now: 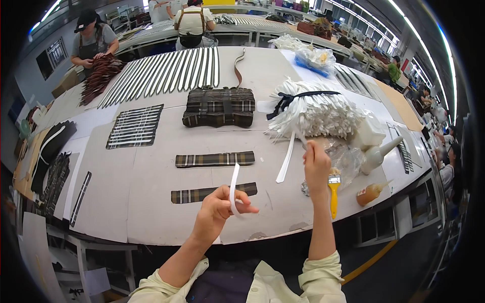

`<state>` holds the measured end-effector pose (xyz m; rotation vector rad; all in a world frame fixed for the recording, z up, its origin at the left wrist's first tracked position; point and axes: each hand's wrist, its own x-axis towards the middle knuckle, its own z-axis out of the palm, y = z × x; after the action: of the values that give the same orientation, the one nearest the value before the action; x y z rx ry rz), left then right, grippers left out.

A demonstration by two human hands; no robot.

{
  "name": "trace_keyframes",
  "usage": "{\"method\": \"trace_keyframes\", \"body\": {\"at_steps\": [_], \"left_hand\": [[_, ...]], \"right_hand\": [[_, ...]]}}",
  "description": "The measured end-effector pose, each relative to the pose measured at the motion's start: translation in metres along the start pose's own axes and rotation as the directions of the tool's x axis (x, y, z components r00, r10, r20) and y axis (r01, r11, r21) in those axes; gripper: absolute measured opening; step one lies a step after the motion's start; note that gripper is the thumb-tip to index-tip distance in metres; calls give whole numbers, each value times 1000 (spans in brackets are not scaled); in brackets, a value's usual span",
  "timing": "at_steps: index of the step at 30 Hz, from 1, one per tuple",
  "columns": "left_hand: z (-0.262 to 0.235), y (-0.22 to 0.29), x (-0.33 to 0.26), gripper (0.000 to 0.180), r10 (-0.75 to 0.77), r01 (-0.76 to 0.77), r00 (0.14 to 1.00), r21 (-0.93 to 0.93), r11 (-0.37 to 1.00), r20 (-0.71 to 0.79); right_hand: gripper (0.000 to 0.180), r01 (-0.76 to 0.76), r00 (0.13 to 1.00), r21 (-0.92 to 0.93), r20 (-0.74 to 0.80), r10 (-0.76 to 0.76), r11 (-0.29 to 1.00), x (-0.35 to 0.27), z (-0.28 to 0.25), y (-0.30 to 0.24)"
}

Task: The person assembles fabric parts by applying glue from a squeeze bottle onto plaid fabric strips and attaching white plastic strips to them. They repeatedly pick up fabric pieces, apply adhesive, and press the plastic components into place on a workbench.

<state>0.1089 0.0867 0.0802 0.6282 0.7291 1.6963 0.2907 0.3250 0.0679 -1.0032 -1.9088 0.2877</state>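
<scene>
Your left hand [214, 208] pinched a white strip [233, 188] between thumb and fingers, the far end of the strip standing free above them. Its long axis ran roughly near to far, across the near plaid piece [196, 195], which lay left to right and passed partly behind that same hand; your left hand was the closer of the two to it. The far plaid piece [214, 159] lay roughly parallel just beyond, apart from the fingers.

Your right hand [317, 162] was raised off to the right, fingertips drawn together on a blurred pale strip [300, 136], by the near side of the white bundle [331, 112]. One loose strip [286, 160] hung out of that bundle toward you, left of the right hand.

The white strip looked smooth, thin and flat, bent into a soft curve. Both plaid pieces were long flat rectangles of brownish woven cloth with pale cross lines. The bundle bristled with packed, fanned ends under a dark tie [310, 94]. Near the right forearm lay a brush [334, 197] with a yellow handle and a squat amber bottle [369, 194].
</scene>
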Motion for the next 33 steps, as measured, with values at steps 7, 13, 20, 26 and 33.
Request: {"method": "trace_keyframes", "body": {"at_steps": [7,13,20,26,33], "left_hand": [[-46,18,-26,15,-28,27,999,-23,999,-21],[-58,20,-33,15,-286,291,956,319,902,-63],[-103,32,-66,16,-329,389,921,419,821,-210],[-142,49,-92,15,-228,389,904,472,791,-362],[-149,22,-83,14,109,228,834,517,825,-541]], "right_hand": [[22,-259,873,302,479,89,917,-28,13,-83],[19,-730,638,566,765,85,384,-118,34,-148],[15,-722,689,634,698,195,278,-132,49,-149],[12,-738,675,610,660,331,289,-143,40,-116],[15,-760,649,549,619,443,348,-146,43,-93]]}}
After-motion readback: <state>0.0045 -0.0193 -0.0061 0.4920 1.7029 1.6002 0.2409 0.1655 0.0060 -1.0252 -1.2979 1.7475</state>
